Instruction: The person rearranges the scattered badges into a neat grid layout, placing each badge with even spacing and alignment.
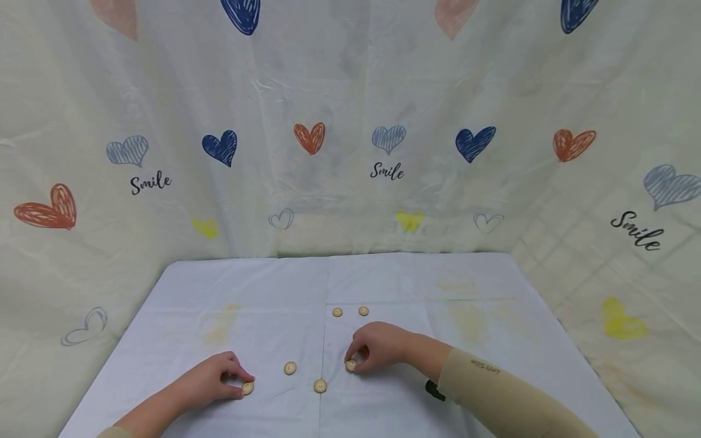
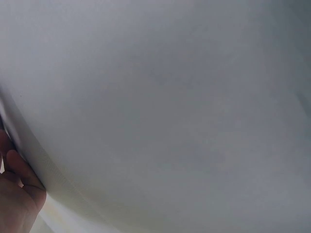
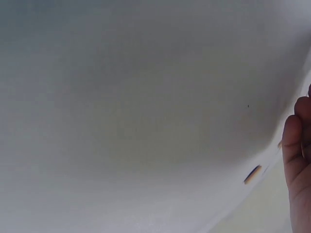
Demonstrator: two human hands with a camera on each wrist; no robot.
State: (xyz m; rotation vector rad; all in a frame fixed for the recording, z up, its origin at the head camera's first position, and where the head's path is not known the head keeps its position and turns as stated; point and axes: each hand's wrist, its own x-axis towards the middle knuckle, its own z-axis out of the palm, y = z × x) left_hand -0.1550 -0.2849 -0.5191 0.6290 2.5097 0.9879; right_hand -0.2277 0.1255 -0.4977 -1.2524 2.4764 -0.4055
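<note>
In the head view, my left hand [image 1: 216, 381] pinches a round wooden button [image 1: 248, 387] between thumb and fingertips, low over the white table. My right hand [image 1: 380, 348] has thumb and forefinger at the two sides of another wooden button [image 1: 351, 365], right of the middle. Between the hands lie two more, a left button [image 1: 290, 368] and a nearer button [image 1: 320, 386]. Beyond the right hand is a pair, a back left button [image 1: 337, 312] and a back right button [image 1: 364, 311]. The right wrist view catches one button [image 3: 252, 174] edge-on beside the fingers [image 3: 292, 141].
A white cloth with creases and faint yellow stains covers the table [image 1: 181, 304]. Behind it and at both sides hangs a pale curtain [image 1: 339, 91] printed with hearts and "Smile". A small black object [image 1: 435, 390] shows below the right sleeve [image 1: 493, 389].
</note>
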